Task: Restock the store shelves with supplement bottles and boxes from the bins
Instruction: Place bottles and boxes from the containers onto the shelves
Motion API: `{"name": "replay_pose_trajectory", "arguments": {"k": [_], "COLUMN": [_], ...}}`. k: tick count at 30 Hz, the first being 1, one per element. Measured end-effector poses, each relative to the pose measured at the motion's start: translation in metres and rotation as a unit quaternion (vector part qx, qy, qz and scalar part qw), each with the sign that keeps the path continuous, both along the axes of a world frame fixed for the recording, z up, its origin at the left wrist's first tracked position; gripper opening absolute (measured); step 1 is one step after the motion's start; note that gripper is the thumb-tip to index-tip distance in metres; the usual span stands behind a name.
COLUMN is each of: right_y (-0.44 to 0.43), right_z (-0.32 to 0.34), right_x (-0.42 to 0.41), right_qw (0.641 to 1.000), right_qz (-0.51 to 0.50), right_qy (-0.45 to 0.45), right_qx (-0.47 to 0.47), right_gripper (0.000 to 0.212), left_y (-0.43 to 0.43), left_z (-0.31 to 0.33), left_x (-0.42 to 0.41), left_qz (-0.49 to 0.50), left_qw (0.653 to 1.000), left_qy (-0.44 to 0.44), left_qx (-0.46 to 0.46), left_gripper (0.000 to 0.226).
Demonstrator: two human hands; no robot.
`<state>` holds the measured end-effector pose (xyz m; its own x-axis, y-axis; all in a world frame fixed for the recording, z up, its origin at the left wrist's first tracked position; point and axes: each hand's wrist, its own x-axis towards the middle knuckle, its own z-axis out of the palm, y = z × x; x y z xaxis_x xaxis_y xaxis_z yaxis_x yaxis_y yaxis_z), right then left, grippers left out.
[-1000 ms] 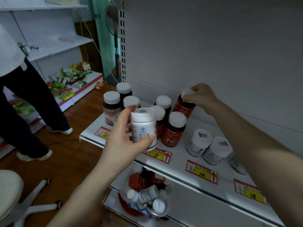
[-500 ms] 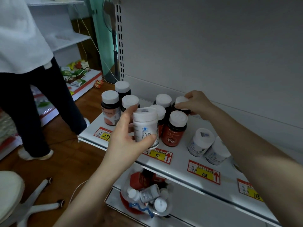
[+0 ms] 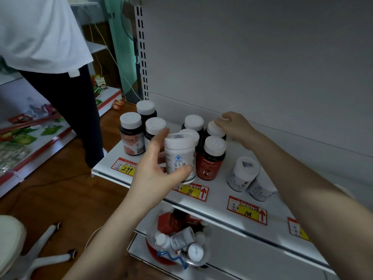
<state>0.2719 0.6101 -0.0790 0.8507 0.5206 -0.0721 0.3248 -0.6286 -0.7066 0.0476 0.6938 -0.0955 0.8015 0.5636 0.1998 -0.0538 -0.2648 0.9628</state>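
Both hands at shelf [image 3: 222,184], a bottle each.
Left hand [image 3: 155,172]: fingers and thumb wrapped round white bottle [image 3: 178,156], upright at shelf's front edge. Right hand [image 3: 236,126]: fingers curled on cap of dark bottle [image 3: 214,131] standing in back row.

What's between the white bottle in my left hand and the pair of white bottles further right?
One red bottle marked Fe stands between them, shown in the head view.
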Motion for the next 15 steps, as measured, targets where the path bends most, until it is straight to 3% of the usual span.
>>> {"name": "replay_pose_trajectory", "arguments": {"k": [2,5,7,9,13,15], "right_y": [-0.003,-0.007,-0.009,-0.014,-0.029,-0.036], "right_z": [0.005,0.020,0.030,0.039,0.051,0.054], "right_x": [-0.003,-0.018,-0.032,-0.048,-0.076,-0.086], "right_qw": [0.997,0.980,0.975,0.972,0.974,0.975], "right_qz": [-0.008,-0.031,-0.021,0.008,0.079,0.098], "right_qy": [-0.079,-0.146,-0.105,-0.034,0.061,0.094], "right_qx": [0.022,0.129,0.196,0.234,0.201,0.174], "right_gripper": [0.042,0.026,0.010,0.012,0.021,0.032], "left_y": [0.002,0.005,0.005,0.005,0.005,0.004], "left_z": [0.002,0.005,0.007,0.008,0.009,0.010], "left_x": [0.001,0.003,0.003,0.002,0.001,0.003], "left_qz": [-0.009,-0.027,-0.048,-0.071,-0.129,-0.167], "left_qw": [1.000,0.997,0.994,0.988,0.970,0.958], "left_qy": [-0.008,-0.016,-0.017,-0.019,-0.025,-0.024], "left_qx": [-0.026,-0.068,-0.102,-0.134,-0.206,-0.231], "left_gripper": [0.070,0.052,0.047,0.051,0.056,0.044]}}
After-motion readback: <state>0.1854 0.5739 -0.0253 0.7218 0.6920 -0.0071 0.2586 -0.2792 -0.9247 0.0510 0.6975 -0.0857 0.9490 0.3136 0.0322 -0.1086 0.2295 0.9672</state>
